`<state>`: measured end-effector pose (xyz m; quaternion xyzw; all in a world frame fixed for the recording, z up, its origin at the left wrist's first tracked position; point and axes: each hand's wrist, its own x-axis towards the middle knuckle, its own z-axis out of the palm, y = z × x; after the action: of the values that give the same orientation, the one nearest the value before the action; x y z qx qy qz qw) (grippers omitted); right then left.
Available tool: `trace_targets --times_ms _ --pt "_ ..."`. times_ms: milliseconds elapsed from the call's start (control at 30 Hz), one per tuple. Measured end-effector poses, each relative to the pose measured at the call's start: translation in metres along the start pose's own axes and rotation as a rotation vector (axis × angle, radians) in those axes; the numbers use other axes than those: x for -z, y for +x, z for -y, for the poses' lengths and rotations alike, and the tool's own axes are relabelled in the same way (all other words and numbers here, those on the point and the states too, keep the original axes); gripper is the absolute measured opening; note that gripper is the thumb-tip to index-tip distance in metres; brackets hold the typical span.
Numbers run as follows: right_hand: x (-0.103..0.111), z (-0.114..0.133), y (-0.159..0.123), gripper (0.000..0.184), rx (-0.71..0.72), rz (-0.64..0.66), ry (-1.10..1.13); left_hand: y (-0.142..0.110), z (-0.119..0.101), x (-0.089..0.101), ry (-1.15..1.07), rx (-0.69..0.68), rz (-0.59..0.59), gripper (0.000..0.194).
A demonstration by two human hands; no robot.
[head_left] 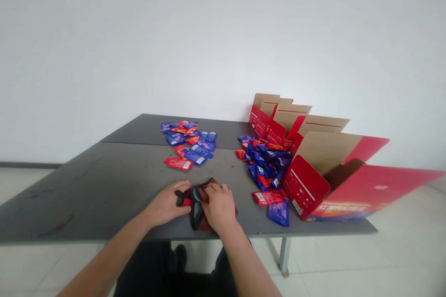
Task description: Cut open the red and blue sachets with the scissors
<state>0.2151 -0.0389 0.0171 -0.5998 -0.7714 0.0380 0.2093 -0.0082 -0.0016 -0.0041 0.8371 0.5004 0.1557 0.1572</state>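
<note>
Both of my hands rest at the near edge of a dark grey table point(104, 185). My left hand point(166, 204) and my right hand point(219, 206) are closed on a dark red and black pouch point(196, 204) that lies flat between them. The left fingers pinch its left end. The right hand presses over its right side and covers much of it. A red packet point(269, 196) and a blue packet point(278, 212) lie just to the right of my right hand.
A pile of blue and red packets point(266, 160) lies at centre right. A smaller scatter of packets point(190, 141) lies farther back. Open red cardboard boxes stand along the right side, the nearest box point(348, 190) overhanging the table edge, with others point(278, 120) behind it.
</note>
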Motion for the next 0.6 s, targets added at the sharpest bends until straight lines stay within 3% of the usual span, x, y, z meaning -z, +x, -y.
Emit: trace_targets --times_ms 100,167,233,300,367,433,500,600 --pt "0.017 -0.032 0.000 0.018 -0.037 0.018 -0.044 -0.002 -0.001 -0.001 -0.029 0.009 -0.022 0.059" --pt "0.027 -0.038 0.004 0.019 -0.095 -0.001 -0.076 -0.002 -0.002 -0.001 -0.051 0.007 -0.022 0.060" --pt "0.028 -0.025 0.011 0.016 -0.098 -0.047 -0.068 -0.002 -0.002 -0.002 -0.067 0.003 -0.023 0.060" --pt "0.020 0.000 0.016 0.016 0.000 -0.075 -0.026 -0.001 -0.003 -0.002 -0.083 -0.018 -0.033 0.054" --pt "0.006 0.025 0.018 0.013 0.123 -0.047 0.001 0.000 -0.005 -0.001 -0.096 -0.048 -0.053 0.048" --pt "-0.005 0.035 0.015 0.010 0.157 -0.003 0.006 -0.001 -0.007 0.000 -0.095 -0.056 -0.067 0.050" --pt "-0.007 0.024 0.010 0.008 0.104 0.015 -0.002 -0.002 -0.008 0.001 -0.081 -0.050 -0.063 0.050" --pt "0.008 -0.011 0.005 0.011 -0.025 0.021 -0.055 -0.005 -0.007 -0.001 -0.068 -0.040 -0.062 0.051"
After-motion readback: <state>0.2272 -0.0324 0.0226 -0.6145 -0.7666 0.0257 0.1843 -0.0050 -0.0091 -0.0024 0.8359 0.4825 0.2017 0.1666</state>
